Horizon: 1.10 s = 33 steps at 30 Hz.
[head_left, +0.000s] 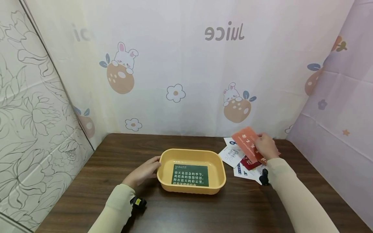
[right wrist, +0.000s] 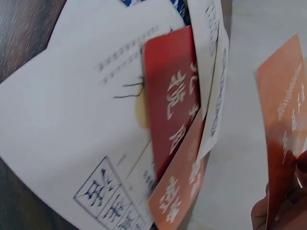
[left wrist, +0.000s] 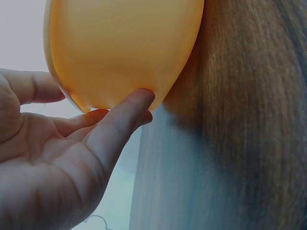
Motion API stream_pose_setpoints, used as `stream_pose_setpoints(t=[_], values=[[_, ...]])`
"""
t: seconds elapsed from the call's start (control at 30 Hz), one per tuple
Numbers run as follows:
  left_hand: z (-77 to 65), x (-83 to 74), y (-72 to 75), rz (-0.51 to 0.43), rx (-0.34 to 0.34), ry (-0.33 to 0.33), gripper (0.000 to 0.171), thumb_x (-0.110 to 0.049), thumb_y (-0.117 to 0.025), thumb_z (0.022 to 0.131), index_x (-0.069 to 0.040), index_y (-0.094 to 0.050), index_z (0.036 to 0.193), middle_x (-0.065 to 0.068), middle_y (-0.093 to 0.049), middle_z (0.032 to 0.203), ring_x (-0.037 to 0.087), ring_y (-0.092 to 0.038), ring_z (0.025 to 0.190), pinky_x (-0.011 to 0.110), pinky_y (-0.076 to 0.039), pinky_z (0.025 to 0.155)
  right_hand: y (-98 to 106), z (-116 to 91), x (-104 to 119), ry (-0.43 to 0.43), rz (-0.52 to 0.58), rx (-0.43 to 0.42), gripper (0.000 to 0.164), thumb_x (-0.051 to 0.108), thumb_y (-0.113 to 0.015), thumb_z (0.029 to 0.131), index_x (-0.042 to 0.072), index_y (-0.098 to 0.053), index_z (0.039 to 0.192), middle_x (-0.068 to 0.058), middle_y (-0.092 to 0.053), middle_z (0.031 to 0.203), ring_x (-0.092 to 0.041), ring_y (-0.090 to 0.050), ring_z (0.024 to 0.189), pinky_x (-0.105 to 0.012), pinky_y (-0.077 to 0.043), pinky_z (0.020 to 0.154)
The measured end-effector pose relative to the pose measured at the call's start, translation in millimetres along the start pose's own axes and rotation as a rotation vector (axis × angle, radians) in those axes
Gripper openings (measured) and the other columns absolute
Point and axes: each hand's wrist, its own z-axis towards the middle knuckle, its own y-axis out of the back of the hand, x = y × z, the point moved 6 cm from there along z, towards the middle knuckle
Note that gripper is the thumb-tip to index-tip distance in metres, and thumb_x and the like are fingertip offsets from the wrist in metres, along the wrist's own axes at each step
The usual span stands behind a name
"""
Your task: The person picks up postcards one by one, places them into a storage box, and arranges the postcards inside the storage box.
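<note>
Head view first: dark brown wood-grain table (head_left: 113, 168), with a pale hanging sheet (head_left: 180, 48) behind it, all bunnies, orange fruit and outlined flowers. On the left there's a white panel (head_left: 38, 113) of line-drawn blooms.

Nice, and what are the hands up to?

They're well apart. The left hand (head_left: 142, 171) is gripping the left end of a yellow tray (head_left: 189, 189), thumb on the outer wall. The right hand (head_left: 265, 146), over on the right, pinches an orange card (head_left: 246, 144), held up apart from a messy spread of cards (head_left: 232, 156).

What's the tray like?

Smooth, shiny, looks like plastic, rounded corners. A flat green card (head_left: 190, 176) lies inside. The spread is thin and papery: white ones, a red card (right wrist: 170, 91), another orange one (right wrist: 177, 191).

Anything readable?

Green card has white Chinese lines, including 春天是思念的季节. One white card says "Good" plus something I can't make out. Oh, and the hanging sheet reads "Juice", mirrored lol.
</note>
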Motion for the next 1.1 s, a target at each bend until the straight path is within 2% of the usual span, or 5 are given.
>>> stream_pose_setpoints(t=[0.17,0.43,0.73,0.83,1.1], values=[[0.5,1.3,0.8,-0.006,-0.014,0.007,0.051,-0.019,-0.041,0.105,-0.002,-0.037,0.152,0.020,-0.044,0.149,0.033,-0.052,0.128,0.051,-0.051,0.097,-1.9,-3.4,19.4,0.066,0.033,0.007,0.054,0.031,-0.032,0.106,-0.009,-0.039,0.142,-0.029,-0.052,0.125,-0.038,-0.056,0.098,-0.043,-0.057,0.073],[1.4,0.6,1.1,-0.005,-0.008,-0.001,0.051,-0.019,-0.041,0.105,-0.003,-0.037,0.152,0.020,-0.044,0.149,0.033,-0.052,0.128,0.051,-0.051,0.097,-1.6,-8.1,50.8,0.169,0.058,0.030,0.049,0.030,-0.032,0.106,-0.005,-0.045,0.138,-0.025,-0.054,0.119,-0.034,-0.057,0.092,-0.033,-0.055,0.065],[0.2,0.2,0.4,-0.007,-0.005,-0.006,0.050,-0.019,-0.041,0.105,-0.002,-0.037,0.152,0.020,-0.045,0.148,0.033,-0.053,0.126,0.051,-0.052,0.096,-8.3,-15.7,76.1,0.226,0.029,0.070,0.045,0.028,-0.035,0.106,-0.002,-0.048,0.137,-0.023,-0.056,0.121,-0.033,-0.058,0.093,-0.033,-0.055,0.066],[-0.2,-0.3,0.3,-0.001,-0.006,-0.006,0.051,-0.019,-0.041,0.105,-0.001,-0.037,0.152,0.021,-0.044,0.149,0.034,-0.052,0.127,0.051,-0.051,0.096,-11.8,-17.4,84.6,0.263,0.009,0.061,0.043,0.026,-0.035,0.106,-0.001,-0.050,0.135,-0.022,-0.058,0.120,-0.032,-0.058,0.092,-0.034,-0.053,0.068],[-0.5,-0.5,0.0,0.002,0.004,-0.004,0.051,-0.019,-0.040,0.105,0.000,-0.036,0.152,0.023,-0.042,0.150,0.036,-0.050,0.130,0.052,-0.050,0.098,-26.1,-25.6,108.0,0.345,-0.006,0.075,0.035,0.020,-0.040,0.104,0.001,-0.059,0.126,-0.018,-0.063,0.113,-0.027,-0.058,0.084,-0.032,-0.051,0.066]])
